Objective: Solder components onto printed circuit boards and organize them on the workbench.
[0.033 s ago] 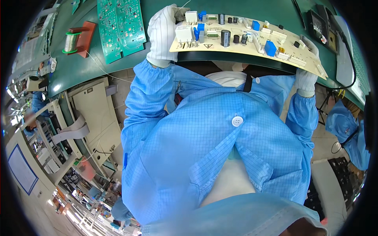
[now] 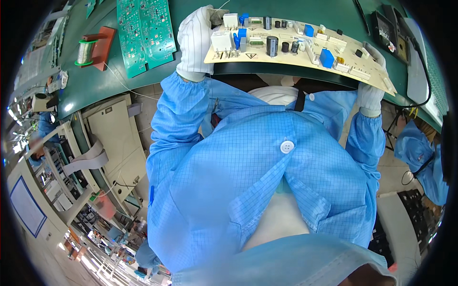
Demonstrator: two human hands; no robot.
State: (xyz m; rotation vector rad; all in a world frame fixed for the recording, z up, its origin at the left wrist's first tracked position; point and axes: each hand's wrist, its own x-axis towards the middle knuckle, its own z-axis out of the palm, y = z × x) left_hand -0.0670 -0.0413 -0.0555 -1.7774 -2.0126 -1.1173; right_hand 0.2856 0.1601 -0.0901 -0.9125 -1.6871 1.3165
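Observation:
A cream circuit board (image 2: 303, 58) is held up at the near edge of the bench, tilted, with its parts facing up. White blocks, blue parts and black cylindrical capacitors stand on it in two similar rows. My left hand (image 2: 194, 45), in a white striped glove with grey fingertips, grips the board's left end. A thin pale strand (image 2: 223, 6) sticks up by those fingertips. At the board's right end, my right hand (image 2: 371, 97) is closed round the edge, gloved too. The board hides part of its fingers.
Green circuit boards (image 2: 145, 35) lie on the green bench (image 2: 95, 90) to the left. Beside them a wire spool (image 2: 86, 52) sits on a red stand (image 2: 106, 47), its strand trailing over the bench edge. A black tray (image 2: 384, 31) and a cable (image 2: 424, 71) are at right.

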